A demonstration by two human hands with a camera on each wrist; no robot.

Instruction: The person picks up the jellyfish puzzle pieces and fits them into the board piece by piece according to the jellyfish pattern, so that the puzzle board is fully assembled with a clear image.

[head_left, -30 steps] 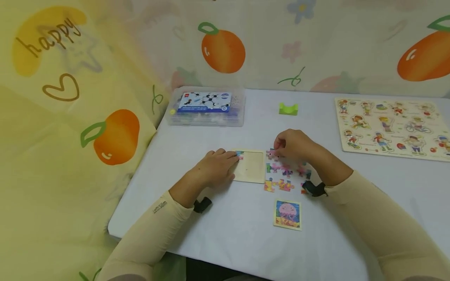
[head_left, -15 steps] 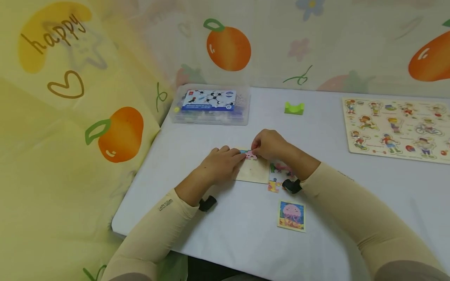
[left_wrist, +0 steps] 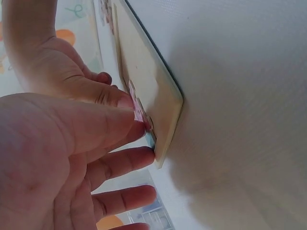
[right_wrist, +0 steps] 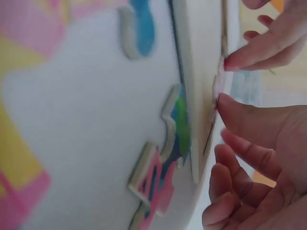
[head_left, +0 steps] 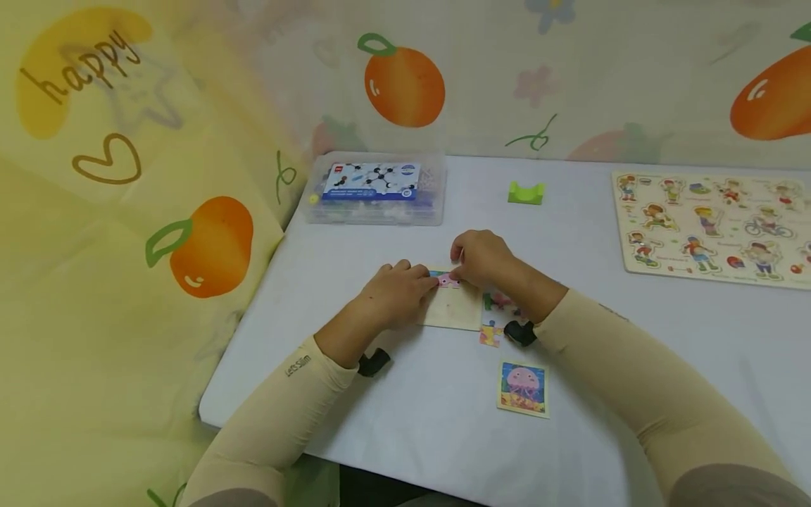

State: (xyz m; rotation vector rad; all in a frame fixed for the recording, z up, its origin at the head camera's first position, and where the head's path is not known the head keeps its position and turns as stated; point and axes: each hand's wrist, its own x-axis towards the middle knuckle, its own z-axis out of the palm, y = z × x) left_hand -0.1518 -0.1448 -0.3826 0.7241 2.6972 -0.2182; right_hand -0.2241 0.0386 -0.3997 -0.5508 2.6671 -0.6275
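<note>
A shallow wooden puzzle tray (head_left: 446, 314) lies flat on the table. Along its far edge, a pink puzzle piece (head_left: 450, 281) with a printed face sits beside a partly covered blue-and-pink piece. My left hand (head_left: 394, 296) rests at the tray's upper left, its thumb and forefinger at the pieces and the other fingers spread. From the other side, my right hand (head_left: 486, 262) presses the pink piece with its thumb (right_wrist: 244, 115); its forefinger stands apart from the thumb. Loose puzzle pieces (head_left: 490, 334) lie right of the tray, partly hidden under my right wrist.
Nearer the table edge lies a small jellyfish picture card (head_left: 522, 389). A clear plastic box (head_left: 374, 211) stands at the back left, and a green block (head_left: 526, 193) at the back middle. A board of printed figures (head_left: 712, 229) lies at the right.
My right hand has brought the pink piece from the loose pieces leftward into the tray, beside the first piece. Its forefinger has since lifted off. My left hand has stayed at the tray.
</note>
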